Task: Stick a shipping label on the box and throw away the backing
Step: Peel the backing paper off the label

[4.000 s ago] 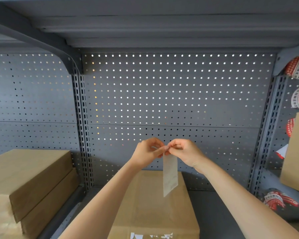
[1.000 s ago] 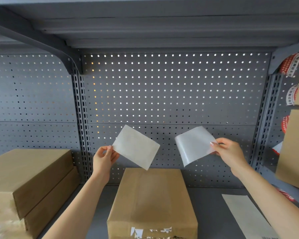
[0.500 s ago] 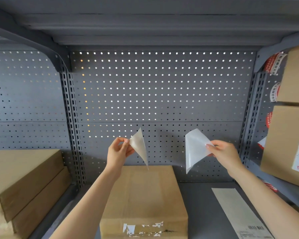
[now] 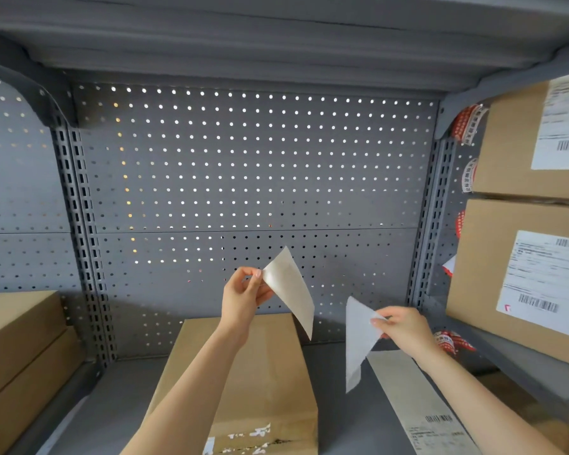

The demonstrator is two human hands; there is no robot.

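Label (image 4: 289, 290) above unlabelled box (image 4: 270, 372)

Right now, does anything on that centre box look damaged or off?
Yes. The centre box has torn white label scraps along its near top edge, apparently from an earlier sticker. Its top is otherwise bare.

Four seconds ago one sheet was pinched between both hands above the box (image 4: 243, 376). It has since been split in two. The right hand (image 4: 404, 326) has been lowered with its white piece (image 4: 357, 343) toward the strip (image 4: 414, 402) on the shelf, while the left hand's sheet (image 4: 291, 290) has been turned edge-on.
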